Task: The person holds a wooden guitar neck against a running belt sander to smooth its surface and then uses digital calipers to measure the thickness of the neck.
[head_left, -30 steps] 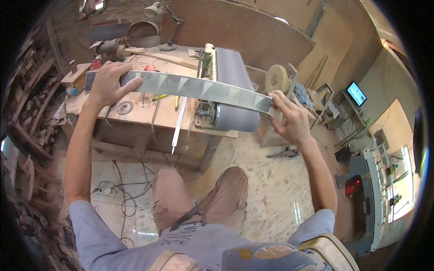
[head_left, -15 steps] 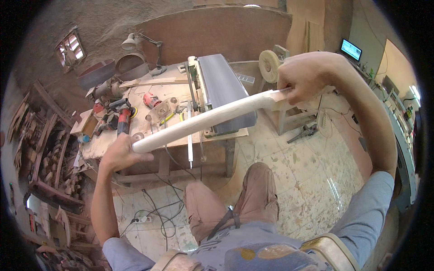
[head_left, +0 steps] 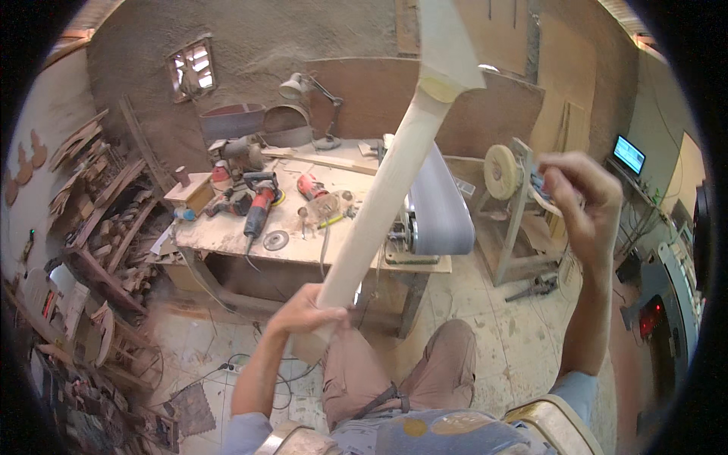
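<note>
A pale wooden guitar neck slants upward in front of me, its flared headstock cut off by the top of the picture. My left hand is wrapped round its lower end, thumb across the wood. Raised at the right and apart from the neck, my right hand has loosely bent fingers and nothing visible in it. Behind the neck, a belt sander with a wide grey belt stands at the workbench's right end; the neck hides part of it.
On the dusty workbench lie an angle grinder, a red power tool and a metal disc. A lamp stands behind. To the right is a round wheel on a stand. Wood scraps fill the left shelves; cables cross the floor.
My right hand has let go of the neck's far end and drawn away to the right. The neck has swung from nearly level to steeply upright in my left hand, and the view has shifted.
</note>
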`<move>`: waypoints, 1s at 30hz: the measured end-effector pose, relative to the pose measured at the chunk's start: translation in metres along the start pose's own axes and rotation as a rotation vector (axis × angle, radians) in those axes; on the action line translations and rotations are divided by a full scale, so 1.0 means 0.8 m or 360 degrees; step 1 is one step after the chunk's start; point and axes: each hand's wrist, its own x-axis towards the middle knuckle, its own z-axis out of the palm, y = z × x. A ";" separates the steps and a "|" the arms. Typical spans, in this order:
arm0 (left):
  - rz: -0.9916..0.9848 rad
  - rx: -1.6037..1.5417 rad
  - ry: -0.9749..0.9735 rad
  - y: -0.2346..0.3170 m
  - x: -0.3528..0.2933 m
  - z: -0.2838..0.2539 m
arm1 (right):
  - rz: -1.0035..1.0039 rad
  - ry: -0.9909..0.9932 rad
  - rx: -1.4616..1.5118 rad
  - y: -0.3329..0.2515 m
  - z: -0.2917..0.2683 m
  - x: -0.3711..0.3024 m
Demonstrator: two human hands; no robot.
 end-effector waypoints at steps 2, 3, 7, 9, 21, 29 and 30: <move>0.0153 -0.0135 0.0037 -0.009 0.003 0.025 | 0.0329 -0.0177 0.0402 0.000 0.015 -0.022; 0.0161 -0.0249 0.0032 -0.013 0.005 0.036 | 0.0447 -0.0277 0.0512 -0.002 0.028 -0.034; 0.0133 -0.0765 0.0000 -0.029 0.020 0.073 | 0.0390 -0.0537 0.0704 -0.024 0.095 -0.067; 0.0102 -0.1187 -0.0180 -0.036 0.032 0.084 | 0.0413 -0.0684 0.0732 -0.037 0.111 -0.070; 0.0644 -0.1714 -0.0304 0.022 0.095 0.073 | 0.0733 -0.0833 0.1289 -0.090 0.223 -0.197; 0.0977 -0.1498 0.0442 0.081 0.127 0.015 | 0.0490 -0.0969 0.1351 -0.108 0.263 -0.213; 0.1020 -0.1632 0.0477 0.085 0.135 -0.013 | 0.0553 -0.1001 0.1421 -0.116 0.261 -0.218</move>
